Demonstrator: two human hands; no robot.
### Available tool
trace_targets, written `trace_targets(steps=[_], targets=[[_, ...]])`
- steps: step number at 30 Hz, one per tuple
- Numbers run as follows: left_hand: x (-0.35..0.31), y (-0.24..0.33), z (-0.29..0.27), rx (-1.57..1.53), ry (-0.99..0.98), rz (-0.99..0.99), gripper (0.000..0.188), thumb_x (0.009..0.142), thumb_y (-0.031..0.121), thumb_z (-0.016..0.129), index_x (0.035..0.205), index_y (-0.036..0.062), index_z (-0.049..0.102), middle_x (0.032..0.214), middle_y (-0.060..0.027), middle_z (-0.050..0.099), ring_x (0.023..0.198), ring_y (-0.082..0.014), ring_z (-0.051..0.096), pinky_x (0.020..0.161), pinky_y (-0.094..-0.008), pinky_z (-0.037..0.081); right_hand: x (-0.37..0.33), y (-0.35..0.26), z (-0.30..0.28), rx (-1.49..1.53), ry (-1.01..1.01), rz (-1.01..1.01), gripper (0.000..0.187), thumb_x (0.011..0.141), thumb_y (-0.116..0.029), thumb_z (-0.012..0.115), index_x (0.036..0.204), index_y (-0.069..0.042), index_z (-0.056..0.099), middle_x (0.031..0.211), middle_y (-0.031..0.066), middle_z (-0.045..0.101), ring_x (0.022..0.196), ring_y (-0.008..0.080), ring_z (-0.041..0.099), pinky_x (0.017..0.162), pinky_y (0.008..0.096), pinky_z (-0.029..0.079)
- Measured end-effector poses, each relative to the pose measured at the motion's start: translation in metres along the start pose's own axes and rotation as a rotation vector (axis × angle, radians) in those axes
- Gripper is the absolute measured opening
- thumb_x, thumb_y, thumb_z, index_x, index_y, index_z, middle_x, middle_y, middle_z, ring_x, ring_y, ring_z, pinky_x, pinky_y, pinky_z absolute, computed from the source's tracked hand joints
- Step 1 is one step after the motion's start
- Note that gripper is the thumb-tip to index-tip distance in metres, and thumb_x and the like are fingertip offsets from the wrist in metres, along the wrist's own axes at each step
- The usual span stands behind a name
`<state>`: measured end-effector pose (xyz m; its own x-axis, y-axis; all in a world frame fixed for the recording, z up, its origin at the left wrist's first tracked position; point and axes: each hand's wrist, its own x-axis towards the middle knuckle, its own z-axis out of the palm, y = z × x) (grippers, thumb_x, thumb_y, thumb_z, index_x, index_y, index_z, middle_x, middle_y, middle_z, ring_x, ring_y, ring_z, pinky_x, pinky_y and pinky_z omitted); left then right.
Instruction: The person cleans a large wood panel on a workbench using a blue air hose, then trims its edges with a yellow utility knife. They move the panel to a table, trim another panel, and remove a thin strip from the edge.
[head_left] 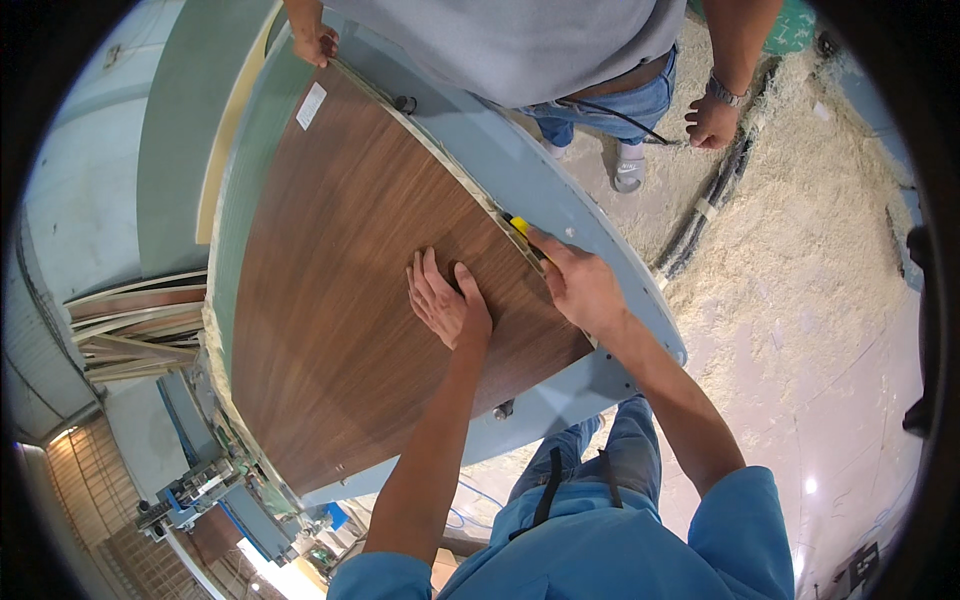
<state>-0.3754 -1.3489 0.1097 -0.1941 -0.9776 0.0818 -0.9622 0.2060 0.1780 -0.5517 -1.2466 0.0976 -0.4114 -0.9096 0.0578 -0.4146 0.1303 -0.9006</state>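
My left hand [450, 305] lies flat on a brown wood-grain panel [350, 230], fingers spread. My right hand [585, 285] is closed around a yellow-and-black utility knife [519, 227] at the panel's right edge. Its blade is too small to make out. The panel rests on a blue-grey machine table [540, 395], and a ragged pale strip runs along the edge beside the knife. A white label [311, 105] sits near the panel's far corner.
Across the table, a co-worker's hand [318, 46] touches the panel's far corner; their other hand [712, 122] hangs at the right. Sawdust [800, 210] and a dark hose [715, 195] cover floor at the right. Stacked offcut strips [135, 325] lie at the left.
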Motion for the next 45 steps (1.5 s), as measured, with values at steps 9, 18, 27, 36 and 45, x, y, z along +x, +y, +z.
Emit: trace_targets(steps=[9, 18, 27, 36, 45], targets=[[0.000, -0.001, 0.000, 0.002, -0.006, -0.015, 0.056, 0.105, 0.037, 0.046, 0.155, 0.0146, 0.035, 0.163, -0.0118, 0.033, 0.154, -0.0320, 0.024, 0.127, -0.0494, 0.018, 0.019, 0.015, 0.019, 0.082, 0.115, -0.018, 0.047, 0.093, -0.004, 0.063, 0.138, -0.015, 0.060, 0.101, 0.0195, 0.073, 0.081, 0.0408, 0.070, 0.072, 0.0493, 0.058], [0.000, -0.002, 0.003, 0.015, 0.005, -0.008, 0.057, 0.105, 0.039, 0.047, 0.156, 0.0162, 0.034, 0.163, -0.0110, 0.034, 0.154, -0.0319, 0.024, 0.127, -0.0501, 0.017, 0.019, 0.017, 0.020, 0.037, 0.046, 0.005, 0.047, 0.095, -0.006, 0.060, 0.141, -0.016, 0.057, 0.097, 0.0202, 0.073, 0.079, 0.0411, 0.071, 0.072, 0.0504, 0.059], [-0.001, -0.004, 0.003, 0.025, 0.013, 0.005, 0.058, 0.104, 0.038, 0.049, 0.156, 0.0181, 0.033, 0.163, -0.0107, 0.033, 0.154, -0.0318, 0.024, 0.127, -0.0502, 0.017, 0.025, 0.014, 0.024, 0.125, 0.090, -0.005, 0.051, 0.092, 0.002, 0.063, 0.141, -0.012, 0.058, 0.117, 0.0234, 0.070, 0.100, 0.0420, 0.069, 0.087, 0.0475, 0.059], [-0.001, -0.004, 0.004, 0.033, 0.016, 0.024, 0.056, 0.106, 0.040, 0.045, 0.156, 0.0192, 0.031, 0.163, -0.0092, 0.032, 0.154, -0.0310, 0.023, 0.127, -0.0490, 0.017, 0.026, 0.018, 0.030, 0.087, 0.063, 0.028, 0.049, 0.093, -0.005, 0.062, 0.141, -0.015, 0.058, 0.094, 0.0232, 0.072, 0.080, 0.0408, 0.071, 0.074, 0.0495, 0.059], [-0.001, -0.002, 0.002, 0.038, 0.015, 0.018, 0.057, 0.106, 0.041, 0.044, 0.156, 0.0179, 0.032, 0.163, -0.0103, 0.033, 0.154, -0.0315, 0.024, 0.127, -0.0496, 0.018, 0.031, 0.014, 0.023, 0.116, 0.118, -0.049, 0.043, 0.095, -0.006, 0.060, 0.138, -0.013, 0.059, 0.093, 0.0246, 0.072, 0.081, 0.0447, 0.070, 0.076, 0.0521, 0.058]])
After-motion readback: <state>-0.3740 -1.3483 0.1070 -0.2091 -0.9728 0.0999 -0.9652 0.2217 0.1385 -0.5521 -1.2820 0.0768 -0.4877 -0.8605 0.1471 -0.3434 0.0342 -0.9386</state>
